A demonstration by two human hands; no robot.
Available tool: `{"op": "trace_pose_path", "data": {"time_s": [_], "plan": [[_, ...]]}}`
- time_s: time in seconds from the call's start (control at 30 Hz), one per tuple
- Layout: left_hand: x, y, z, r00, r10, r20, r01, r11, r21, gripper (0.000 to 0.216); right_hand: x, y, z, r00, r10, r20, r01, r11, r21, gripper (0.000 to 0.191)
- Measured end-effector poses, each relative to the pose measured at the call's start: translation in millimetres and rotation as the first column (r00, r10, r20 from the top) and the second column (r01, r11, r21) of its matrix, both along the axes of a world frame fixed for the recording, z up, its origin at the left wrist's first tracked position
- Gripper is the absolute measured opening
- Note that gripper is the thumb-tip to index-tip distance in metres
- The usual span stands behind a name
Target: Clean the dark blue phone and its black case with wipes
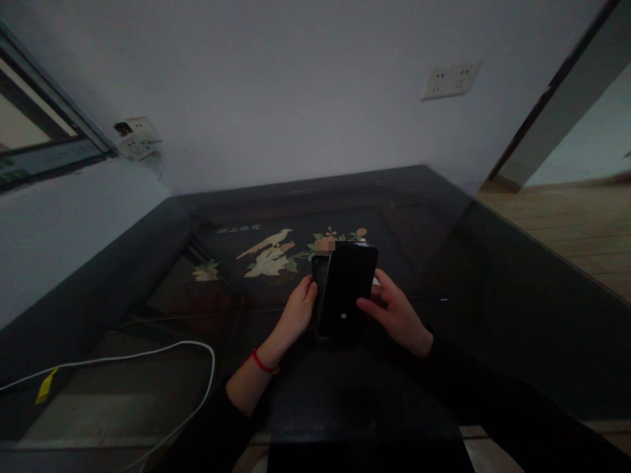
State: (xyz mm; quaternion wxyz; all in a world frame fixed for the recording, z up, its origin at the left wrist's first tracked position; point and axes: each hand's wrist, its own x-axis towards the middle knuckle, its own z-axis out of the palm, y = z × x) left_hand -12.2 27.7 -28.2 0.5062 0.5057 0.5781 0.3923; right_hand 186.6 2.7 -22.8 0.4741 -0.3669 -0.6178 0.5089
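Note:
A black phone (pixel 348 286) is held upright over the dark table, its dark back or screen facing me. A second dark layer, perhaps a case (pixel 319 276), sticks out along its left edge. My left hand (pixel 296 315) grips that left edge, fingers curled round it; a red string circles the wrist. My right hand (pixel 394 309) wraps the phone's right side, thumb pressed on its face. Both sleeves are black.
The dark table (pixel 444 276) has a painted bird and flowers panel (pixel 271 253) under glass. A white cable (pixel 148 358) with a yellow tag loops at the left. Wall sockets (pixel 451 80) sit on the back wall, another socket (pixel 138 138) at the left corner. A wooden floor (pixel 566 223) lies right.

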Motion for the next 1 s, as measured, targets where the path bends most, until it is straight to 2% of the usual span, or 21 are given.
{"op": "trace_pose_path", "data": {"time_s": [0.1,0.2,0.37,0.53,0.67,0.83,1.0], "plan": [[-13.6,9.9,1.2,0.979,0.008,-0.205,0.008,0.997,0.075,0.03,6.3,0.6,5.8,0.993,-0.115,0.005,0.114,0.992,0.049,0.05],[-32.7,21.2,3.2,0.92,0.049,-0.39,-0.005,0.994,0.113,0.039,11.7,5.0,8.7,0.988,-0.142,0.06,0.138,0.989,0.059,0.056],[-56.9,36.4,0.5,0.801,0.069,-0.594,0.0,0.993,0.115,0.044,9.5,15.6,-6.5,0.973,-0.095,0.208,0.114,0.99,-0.08,0.053],[-55.3,37.4,-6.6,0.695,0.076,-0.714,0.034,0.99,0.139,0.046,-3.0,24.4,-18.8,0.968,-0.055,0.246,0.095,0.984,-0.152,0.051],[-48.1,31.6,-6.7,0.584,0.085,-0.807,0.028,0.992,0.125,0.051,-11.8,34.4,-21.5,0.963,-0.034,0.267,0.082,0.982,-0.17,0.042],[-44.3,27.1,-3.1,0.446,0.078,-0.892,0.035,0.994,0.104,0.048,-15.3,49.3,-27.0,0.943,-0.072,0.326,0.124,0.982,-0.143,0.036],[-43.8,25.1,-1.5,0.375,0.056,-0.925,0.07,0.994,0.088,0.046,-16.3,57.3,-32.0,0.899,-0.111,0.423,0.158,0.984,-0.078,0.033]]}}
